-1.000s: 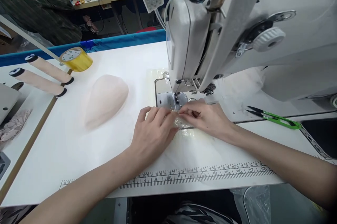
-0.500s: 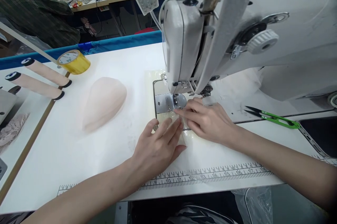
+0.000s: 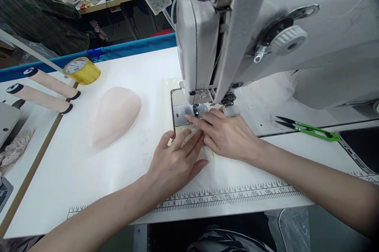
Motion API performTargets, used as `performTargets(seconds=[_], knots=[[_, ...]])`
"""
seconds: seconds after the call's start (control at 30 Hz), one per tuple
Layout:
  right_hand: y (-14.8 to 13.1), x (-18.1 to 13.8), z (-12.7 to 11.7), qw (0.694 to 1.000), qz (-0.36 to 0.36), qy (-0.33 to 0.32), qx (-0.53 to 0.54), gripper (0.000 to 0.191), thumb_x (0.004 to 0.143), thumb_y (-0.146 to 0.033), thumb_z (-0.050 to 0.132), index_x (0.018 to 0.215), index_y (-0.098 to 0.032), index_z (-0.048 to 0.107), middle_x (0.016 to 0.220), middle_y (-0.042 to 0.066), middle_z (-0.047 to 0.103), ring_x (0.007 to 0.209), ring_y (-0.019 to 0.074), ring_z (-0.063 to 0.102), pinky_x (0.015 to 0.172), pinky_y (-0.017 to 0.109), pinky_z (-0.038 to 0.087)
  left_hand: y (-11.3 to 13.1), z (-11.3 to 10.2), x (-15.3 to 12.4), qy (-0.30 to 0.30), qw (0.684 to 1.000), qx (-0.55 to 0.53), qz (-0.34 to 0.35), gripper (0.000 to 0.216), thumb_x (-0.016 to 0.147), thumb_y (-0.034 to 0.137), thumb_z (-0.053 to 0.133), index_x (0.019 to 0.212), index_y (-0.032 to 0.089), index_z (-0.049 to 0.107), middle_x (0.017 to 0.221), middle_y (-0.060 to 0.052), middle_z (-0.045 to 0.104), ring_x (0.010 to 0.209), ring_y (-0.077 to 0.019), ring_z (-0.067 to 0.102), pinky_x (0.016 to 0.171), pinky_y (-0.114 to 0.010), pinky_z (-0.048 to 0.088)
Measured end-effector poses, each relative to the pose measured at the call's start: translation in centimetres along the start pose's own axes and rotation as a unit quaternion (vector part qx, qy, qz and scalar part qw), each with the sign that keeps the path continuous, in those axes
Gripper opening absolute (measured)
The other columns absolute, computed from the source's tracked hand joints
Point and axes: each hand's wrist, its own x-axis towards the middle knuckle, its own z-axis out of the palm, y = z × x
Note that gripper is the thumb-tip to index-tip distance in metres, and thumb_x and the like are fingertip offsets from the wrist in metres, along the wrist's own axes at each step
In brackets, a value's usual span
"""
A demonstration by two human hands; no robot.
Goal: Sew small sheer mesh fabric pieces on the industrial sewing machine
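Thin, nearly see-through fabric (image 3: 209,171) lies on the sewing machine bed in front of the presser foot (image 3: 196,110), hard to tell from the white table. My left hand (image 3: 174,161) rests on it, fingers spread and thumb apart. My right hand (image 3: 227,133) is right of the needle plate (image 3: 181,114). Its index finger reaches across in front of the foot, while the other fingers bend closed at the fabric; its thumb is partly hidden. Both hands' fingertips meet just below the plate. The sewing machine head (image 3: 197,46) stands above them.
A pale pink cup-shaped fabric piece (image 3: 118,115) lies left. Beyond are yellow tape (image 3: 83,71) and two thread cones (image 3: 41,98). Green thread snips (image 3: 310,128) and a phone (image 3: 363,145) lie right. A printed ruler (image 3: 219,198) follows the front edge. A person (image 3: 38,15) is behind.
My right hand has shifted left, its index finger now reaching farther across the needle plate. My left hand stays nearly in place. The camera view has shifted slightly.
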Motion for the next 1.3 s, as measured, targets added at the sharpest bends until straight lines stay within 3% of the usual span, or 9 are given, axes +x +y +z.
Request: performTargets(seconds=[0.53, 0.7, 0.8, 1.0, 1.1, 1.3], knots=[[0.8, -1.2, -0.4, 0.995, -0.052, 0.040, 0.081, 0.037, 0.087, -0.014, 0.043, 0.116, -0.012, 0.066, 0.097, 0.010, 0.067, 0.080, 0.0194, 0.058, 0.065, 0.032, 0.035, 0.2, 0.1, -0.2, -0.012, 1.000, -0.010, -0.004, 0.034, 0.097, 0.036, 0.051, 0.122, 0.016, 0.062, 0.124, -0.002, 0.066, 0.117, -0.0219, 0.054, 0.086, -0.040, 0.038], [1.4, -1.4, -0.5, 0.993, -0.052, 0.095, 0.053, 0.031, 0.086, -0.012, 0.043, 0.101, -0.014, 0.071, 0.087, 0.006, 0.069, 0.070, 0.0171, 0.056, 0.065, 0.032, 0.036, 0.2, 0.0, -0.1, -0.009, 1.000, -0.006, -0.002, 0.034, 0.098, 0.037, 0.050, 0.121, 0.016, 0.063, 0.126, -0.003, 0.065, 0.116, -0.0225, 0.054, 0.085, -0.039, 0.038], [1.6, -1.2, -0.5, 0.993, -0.027, 0.102, 0.054, 0.037, 0.085, -0.010, 0.041, 0.110, -0.017, 0.068, 0.091, 0.005, 0.070, 0.073, 0.0179, 0.057, 0.066, 0.032, 0.036, 0.2, 0.0, 0.0, -0.013, 1.000, -0.003, -0.001, 0.033, 0.097, 0.037, 0.052, 0.120, 0.016, 0.063, 0.128, -0.003, 0.063, 0.116, -0.0230, 0.054, 0.085, -0.039, 0.039], [0.2, -0.8, -0.6, 0.995, -0.004, 0.011, 0.096, 0.043, 0.088, -0.017, 0.042, 0.128, -0.015, 0.058, 0.124, 0.013, 0.060, 0.088, 0.0229, 0.057, 0.069, 0.035, 0.038, 0.2, 0.1, -0.1, -0.009, 1.000, -0.007, -0.001, 0.034, 0.098, 0.038, 0.049, 0.122, 0.016, 0.063, 0.128, -0.003, 0.063, 0.118, -0.0227, 0.053, 0.086, -0.039, 0.038], [-0.1, -1.0, -0.6, 0.995, -0.004, 0.011, 0.104, 0.040, 0.089, -0.017, 0.042, 0.124, -0.009, 0.058, 0.124, 0.014, 0.061, 0.089, 0.0239, 0.056, 0.071, 0.037, 0.040, 0.2, 0.1, -0.1, -0.008, 1.000, -0.007, -0.002, 0.033, 0.097, 0.038, 0.052, 0.121, 0.017, 0.063, 0.127, -0.003, 0.063, 0.117, -0.0231, 0.053, 0.086, -0.039, 0.039], [0.6, -1.1, -0.7, 0.995, -0.006, 0.046, 0.090, 0.036, 0.088, -0.012, 0.041, 0.117, -0.008, 0.062, 0.117, 0.009, 0.067, 0.088, 0.0229, 0.058, 0.078, 0.039, 0.041, 0.2, 0.1, -0.2, -0.017, 1.000, -0.009, -0.002, 0.034, 0.098, 0.038, 0.048, 0.122, 0.017, 0.062, 0.129, -0.003, 0.062, 0.118, -0.0229, 0.053, 0.086, -0.039, 0.038]])
